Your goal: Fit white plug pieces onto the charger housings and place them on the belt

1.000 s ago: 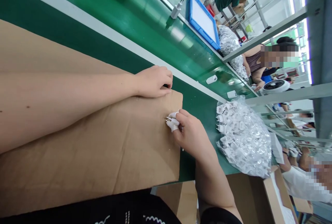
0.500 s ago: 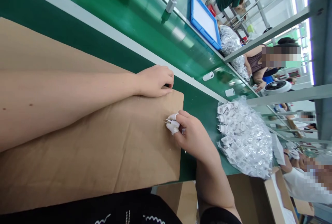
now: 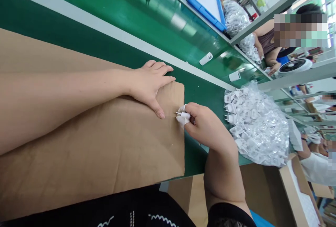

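Observation:
My left hand [image 3: 149,85] lies on a flat cardboard sheet [image 3: 105,143] near its far right corner, fingers spread and palm down, holding nothing. Close by, over the sheet's right edge, my right hand [image 3: 207,123] pinches a small white plug [image 3: 185,115] between thumb and forefinger. Its thin metal pins point left, toward my left thumb. White finger covers sit on those two fingertips. Part of the plug is hidden by the fingers.
A clear bag of white plugs [image 3: 258,122] lies to the right. Beyond a grey rail [image 3: 105,29], white adapters [image 3: 206,59] rest on the green surface. Further off are a blue tray [image 3: 206,4] and a co-worker [image 3: 267,41]. An open carton [image 3: 262,188] stands at lower right.
My left hand has opened from curled fingers to a spread hand. The right hand, still pinching the plug, has moved slightly right and away from me. The view has shifted a little.

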A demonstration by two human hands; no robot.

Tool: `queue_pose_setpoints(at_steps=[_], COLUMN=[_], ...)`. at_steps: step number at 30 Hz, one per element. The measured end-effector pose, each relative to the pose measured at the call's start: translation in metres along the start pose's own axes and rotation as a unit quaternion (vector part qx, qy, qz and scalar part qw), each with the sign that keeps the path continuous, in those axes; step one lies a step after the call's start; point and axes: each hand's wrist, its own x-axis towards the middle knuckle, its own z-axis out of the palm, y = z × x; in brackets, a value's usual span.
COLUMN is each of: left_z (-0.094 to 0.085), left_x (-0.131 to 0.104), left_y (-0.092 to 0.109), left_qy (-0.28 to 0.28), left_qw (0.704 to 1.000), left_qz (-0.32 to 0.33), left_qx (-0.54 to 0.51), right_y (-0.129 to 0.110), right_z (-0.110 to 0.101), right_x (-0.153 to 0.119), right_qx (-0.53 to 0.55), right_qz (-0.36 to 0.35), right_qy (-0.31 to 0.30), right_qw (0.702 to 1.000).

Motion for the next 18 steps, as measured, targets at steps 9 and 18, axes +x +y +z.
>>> queue_pose_setpoints(at_steps=[9, 18], left_z=[-0.008, -0.025], left_x=[0.0, -0.005], left_y=[0.004, 0.025], left_qy=[0.01, -0.05], left_qw=[1.0, 0.995], left_qz=[-0.001, -0.037], left_qx=[-0.002, 0.076], right_y=[0.002, 0.002], right_z=[0.001, 0.009], right_x=[0.008, 0.018], right_qx=[0.078, 0.258], right_qz=[0.013, -0.019], right_qy=[0.039, 0.067], right_qw=[0.996, 0.964])
